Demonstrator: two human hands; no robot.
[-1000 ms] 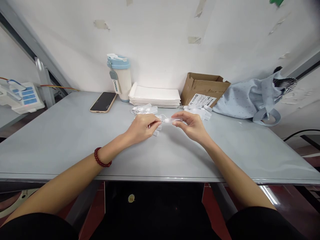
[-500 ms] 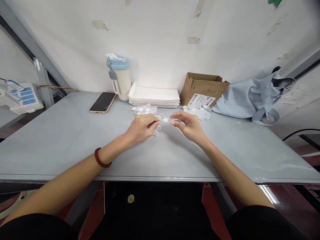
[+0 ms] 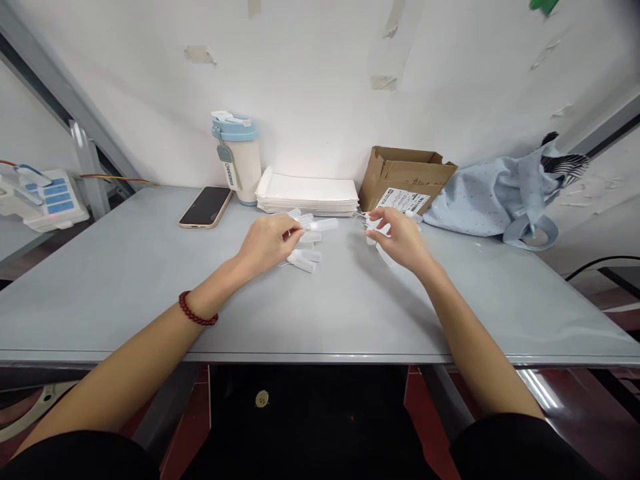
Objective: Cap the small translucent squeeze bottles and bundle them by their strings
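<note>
My left hand [image 3: 273, 241] is closed in a pinch, and a small clear plastic tube with a white cap [image 3: 325, 225] sticks out to the right from its fingertips. Just under and beside that hand lies a loose group of similar capped tubes [image 3: 303, 261], some with thin white strings. Over on the right, my right hand [image 3: 397, 239] hovers at a second pile of these tubes [image 3: 384, 256], its thumb and index finger apart. Fingers hide part of this pile, and I see nothing held between them.
Behind the hands stand a white-and-blue tumbler [image 3: 240, 163], a stack of white envelopes or cards [image 3: 310, 193] and an open cardboard box [image 3: 407, 177]. A phone [image 3: 206, 207] lies left on the grey table [image 3: 150, 287]. At the right rests a light-blue cloth bag [image 3: 480, 200].
My right hand has let go of the tube both hands were holding and moved right to the other pile. The left hand has drawn slightly left, keeping the tube.
</note>
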